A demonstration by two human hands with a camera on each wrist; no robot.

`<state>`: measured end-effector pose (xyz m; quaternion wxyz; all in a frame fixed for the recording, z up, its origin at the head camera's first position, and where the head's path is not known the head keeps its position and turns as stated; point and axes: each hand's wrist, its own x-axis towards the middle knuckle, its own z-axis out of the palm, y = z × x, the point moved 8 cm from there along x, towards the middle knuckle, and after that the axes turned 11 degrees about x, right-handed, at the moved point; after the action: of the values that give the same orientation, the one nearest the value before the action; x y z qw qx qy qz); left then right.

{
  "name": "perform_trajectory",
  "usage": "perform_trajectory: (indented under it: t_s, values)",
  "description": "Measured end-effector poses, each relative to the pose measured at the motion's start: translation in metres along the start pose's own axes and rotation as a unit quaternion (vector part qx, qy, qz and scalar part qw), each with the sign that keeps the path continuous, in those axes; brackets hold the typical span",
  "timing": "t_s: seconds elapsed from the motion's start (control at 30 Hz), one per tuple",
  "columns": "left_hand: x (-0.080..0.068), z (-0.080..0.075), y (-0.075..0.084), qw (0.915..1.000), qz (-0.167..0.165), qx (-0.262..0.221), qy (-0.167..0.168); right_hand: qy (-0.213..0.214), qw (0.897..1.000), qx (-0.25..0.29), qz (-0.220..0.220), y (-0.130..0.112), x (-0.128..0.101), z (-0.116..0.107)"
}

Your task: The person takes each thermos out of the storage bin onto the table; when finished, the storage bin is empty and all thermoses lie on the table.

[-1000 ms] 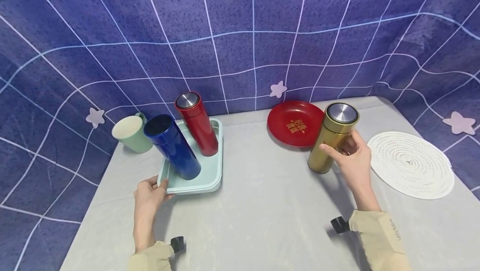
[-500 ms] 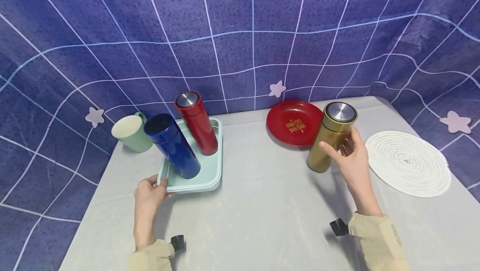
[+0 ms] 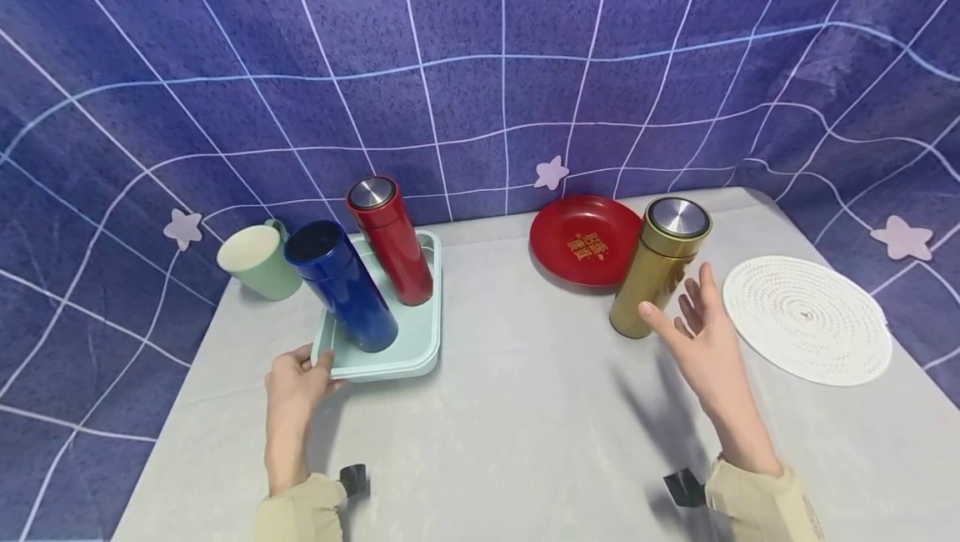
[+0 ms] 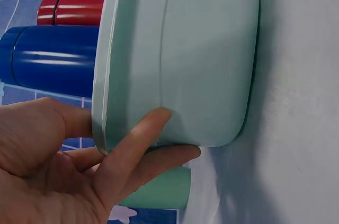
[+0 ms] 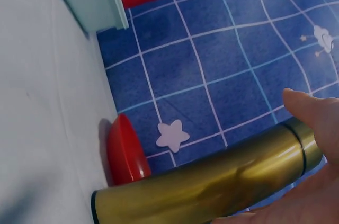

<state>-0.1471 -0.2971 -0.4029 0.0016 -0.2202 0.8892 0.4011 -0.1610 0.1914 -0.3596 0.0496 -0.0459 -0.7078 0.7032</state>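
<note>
My left hand point(image 3: 307, 363) pinches the near left corner of a mint green tray point(image 3: 390, 365), thumb over the rim and fingers underneath point(image 4: 132, 150). On the tray point(image 4: 180, 49) stand a blue flask point(image 3: 341, 283) with no lid and a red flask point(image 3: 390, 242) with a steel cap. A gold flask point(image 3: 660, 267) with a steel cap stands on the grey table next to a red plate point(image 3: 581, 242). My right hand point(image 3: 684, 313) hovers open just near of the gold flask point(image 5: 212, 187), fingers spread and holding nothing.
A pale green mug point(image 3: 255, 263) sits left of the tray by the blue grid backdrop. A round white woven mat point(image 3: 806, 321) lies at the right. The table's left edge runs close to my left hand.
My right hand has let go of the gold flask and drawn back toward me with its fingers opened. The flask stays upright on the table. My left hand keeps its hold on the tray.
</note>
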Motion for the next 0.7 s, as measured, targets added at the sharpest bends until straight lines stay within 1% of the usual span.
perform_trajectory:
  t_s: [0.13, 0.2, 0.3, 0.37, 0.5, 0.6, 0.7]
  values:
    - [0.000, -0.001, 0.001, 1.0000, 0.003, -0.003, 0.005, -0.028, 0.999, -0.038, -0.005, -0.004, -0.011, 0.007]
    - [0.000, 0.000, 0.001, 1.0000, 0.004, -0.003, 0.004, -0.043, 0.997, -0.065, -0.005, -0.005, -0.016, 0.009]
    - [0.000, 0.000, 0.001, 1.0000, 0.001, -0.002, 0.000, -0.063, 0.994, -0.089, -0.003, -0.004, -0.023, 0.011]
    - [0.000, 0.000, 0.001, 1.0000, -0.002, 0.001, -0.003, -0.075, 0.993, -0.096, -0.004, -0.005, -0.028, 0.013]
    - [0.000, 0.000, 0.000, 0.9999, -0.007, -0.003, -0.009, -0.092, 0.990, -0.106, -0.023, -0.007, -0.034, 0.020]
    - [0.000, -0.001, 0.000, 1.0000, -0.003, -0.005, -0.005, -0.106, 0.988, -0.106, -0.032, -0.008, -0.037, 0.029]
    - [-0.002, -0.002, 0.001, 1.0000, 0.002, 0.001, 0.002, -0.122, 0.988, -0.095, -0.030, -0.007, -0.037, 0.039]
